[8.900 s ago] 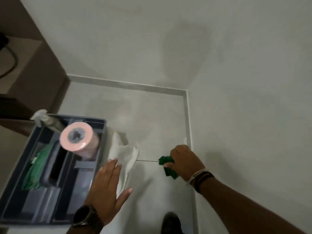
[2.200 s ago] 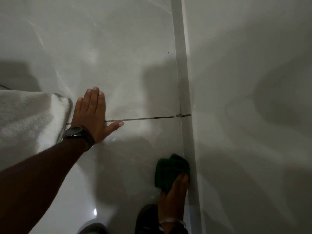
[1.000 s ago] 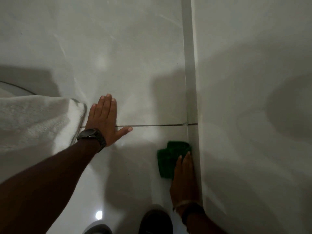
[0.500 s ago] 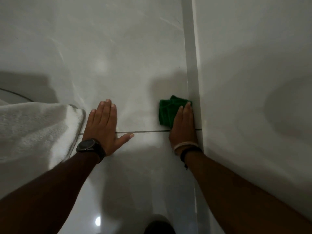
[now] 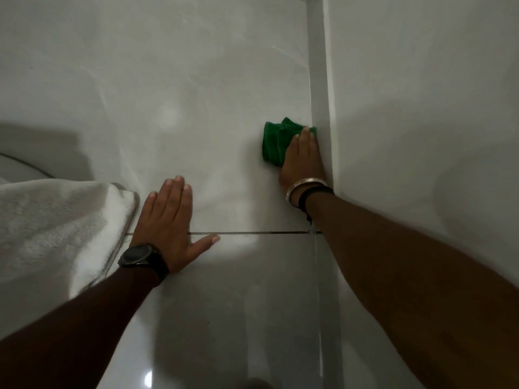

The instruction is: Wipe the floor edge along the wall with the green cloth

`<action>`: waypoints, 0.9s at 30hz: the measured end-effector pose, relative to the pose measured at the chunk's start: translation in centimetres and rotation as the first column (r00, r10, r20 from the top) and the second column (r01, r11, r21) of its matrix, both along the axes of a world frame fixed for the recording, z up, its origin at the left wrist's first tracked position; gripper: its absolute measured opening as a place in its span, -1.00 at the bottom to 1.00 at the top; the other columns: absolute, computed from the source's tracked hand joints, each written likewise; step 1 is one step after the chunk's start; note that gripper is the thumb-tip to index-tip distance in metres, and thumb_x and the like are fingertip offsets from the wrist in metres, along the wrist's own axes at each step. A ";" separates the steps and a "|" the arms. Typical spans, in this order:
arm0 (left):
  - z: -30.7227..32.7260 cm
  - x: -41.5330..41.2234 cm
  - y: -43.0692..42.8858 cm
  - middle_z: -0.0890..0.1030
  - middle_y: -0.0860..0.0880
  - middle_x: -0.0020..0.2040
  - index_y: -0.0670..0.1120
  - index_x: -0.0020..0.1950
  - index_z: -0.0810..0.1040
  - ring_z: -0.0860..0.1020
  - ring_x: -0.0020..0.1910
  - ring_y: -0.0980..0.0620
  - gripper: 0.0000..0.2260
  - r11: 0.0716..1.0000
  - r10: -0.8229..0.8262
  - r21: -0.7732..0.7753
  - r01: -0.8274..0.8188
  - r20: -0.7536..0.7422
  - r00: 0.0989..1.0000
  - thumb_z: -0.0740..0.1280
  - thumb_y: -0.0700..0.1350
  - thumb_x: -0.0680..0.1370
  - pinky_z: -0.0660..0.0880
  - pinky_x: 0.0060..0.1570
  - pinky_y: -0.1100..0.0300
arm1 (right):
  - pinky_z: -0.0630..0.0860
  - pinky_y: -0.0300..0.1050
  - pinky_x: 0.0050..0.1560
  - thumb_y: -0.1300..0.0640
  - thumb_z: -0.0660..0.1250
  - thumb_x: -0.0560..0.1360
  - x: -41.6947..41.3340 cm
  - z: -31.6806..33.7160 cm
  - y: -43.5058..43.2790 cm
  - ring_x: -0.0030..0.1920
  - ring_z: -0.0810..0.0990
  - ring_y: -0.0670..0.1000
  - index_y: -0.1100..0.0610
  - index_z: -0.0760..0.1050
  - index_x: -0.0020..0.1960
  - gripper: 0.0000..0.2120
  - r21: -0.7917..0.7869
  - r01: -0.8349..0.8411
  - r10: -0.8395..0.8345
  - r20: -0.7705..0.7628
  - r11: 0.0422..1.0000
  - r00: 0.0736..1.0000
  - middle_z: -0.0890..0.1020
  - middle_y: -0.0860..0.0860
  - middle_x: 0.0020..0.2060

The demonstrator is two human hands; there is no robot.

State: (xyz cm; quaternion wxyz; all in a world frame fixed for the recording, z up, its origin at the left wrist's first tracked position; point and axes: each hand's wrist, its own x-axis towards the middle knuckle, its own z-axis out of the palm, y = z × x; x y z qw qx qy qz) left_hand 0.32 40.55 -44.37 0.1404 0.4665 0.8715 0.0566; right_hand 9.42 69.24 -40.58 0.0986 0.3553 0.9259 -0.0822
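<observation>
Green cloth (image 5: 276, 144) lay bunched on the pale floor tile (image 5: 196, 94), pushed up against the grey skirting strip (image 5: 318, 80) at the foot of the wall (image 5: 421, 94). Our right hand (image 5: 302, 161) pressed flat on top of it, fingers (image 5: 304, 136) together and pointing forward, their edge touching the skirting; a metal bangle (image 5: 304, 186) and dark cords circled that wrist. Our left hand (image 5: 171, 220) held nothing: it lay open and spread on the tile, palm down, thumb resting along a dark grout line (image 5: 252, 233), and seemed to be propping us up. A black watch (image 5: 139, 255) sat on that wrist. A white towel (image 5: 56, 226) lay just beside the left hand, well apart from the cloth.

We judged the wipe to be mid-stroke, with more floor edge ahead toward the corner. The tile looked glossy, so the bracing left hand might slide if more weight went onto it. Only part of the cloth was under the palm, so a firm push might leave the loose folds behind or drag knuckles along the skirting. Drifting outward would miss the joint itself.
</observation>
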 end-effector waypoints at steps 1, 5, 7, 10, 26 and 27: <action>0.1 0.0 0.0 0.04 -0.25 0.63 -0.24 0.61 0.04 -0.04 0.61 -0.20 0.01 1.000 0.001 -0.008 -0.001 0.010 1.000 0.10 0.50 0.46 -0.05 0.51 -0.16 | -0.07 0.17 0.50 0.32 -0.06 0.56 1.1 -0.2 -0.9 0.49 -0.09 0.34 0.45 -0.09 0.45 -0.50 -0.008 0.017 -0.017 -0.030 1.000 0.999 -0.04 0.41 0.47; 0.6 -0.1 0.3 0.05 -0.25 0.63 -0.24 0.61 0.06 -0.02 0.61 -0.22 0.02 0.999 0.008 -0.037 -0.007 0.038 0.999 0.08 0.51 0.45 -0.04 0.50 -0.16 | 0.08 0.23 0.47 0.35 0.24 0.46 6.8 0.2 -6.2 0.47 0.09 0.35 0.45 0.07 0.42 -0.38 -0.087 0.115 -0.125 -0.119 0.989 0.985 0.14 0.40 0.45; 0.7 -0.1 0.3 0.06 -0.26 0.62 -0.25 0.61 0.07 -0.01 0.61 -0.22 0.02 0.999 0.011 -0.047 -0.009 0.049 0.999 0.08 0.51 0.45 -0.03 0.50 -0.17 | 0.14 0.26 0.45 0.35 0.18 0.49 10.3 0.0 -9.7 0.46 0.11 0.36 0.45 0.09 0.43 -0.45 -0.121 0.167 -0.182 -0.128 0.979 0.975 0.16 0.40 0.44; 0.7 0.0 0.3 0.07 -0.26 0.62 -0.25 0.60 0.08 0.01 0.60 -0.23 0.02 0.999 0.012 -0.047 -0.010 0.048 0.999 0.08 0.52 0.45 -0.02 0.50 -0.18 | -0.02 0.09 0.51 0.11 -0.34 0.60 16.1 0.3 -15.0 0.48 0.03 0.30 0.39 0.08 0.45 -0.44 -0.170 0.215 -0.231 -0.083 0.962 0.969 0.12 0.36 0.46; 0.3 0.1 0.2 0.03 -0.24 0.63 -0.24 0.61 0.04 -0.04 0.61 -0.20 0.02 0.999 0.009 -0.032 -0.008 0.024 1.000 0.08 0.51 0.45 -0.11 0.51 -0.12 | 0.07 0.13 0.48 -0.01 0.56 0.25 20.9 0.5 -21.4 0.43 0.16 0.30 0.33 0.08 0.47 0.01 -0.195 0.361 -0.352 0.083 0.912 0.932 0.21 0.32 0.45; 0.3 0.1 0.2 0.02 -0.24 0.63 -0.23 0.62 0.03 -0.05 0.61 -0.19 0.02 1.000 0.011 -0.030 -0.010 0.022 1.000 0.08 0.51 0.45 -0.11 0.52 -0.11 | 0.07 0.15 0.45 0.02 0.55 0.29 19.3 0.6 -20.5 0.45 0.14 0.29 0.28 0.01 0.48 0.00 -0.192 0.374 -0.370 0.056 0.908 0.927 0.18 0.30 0.47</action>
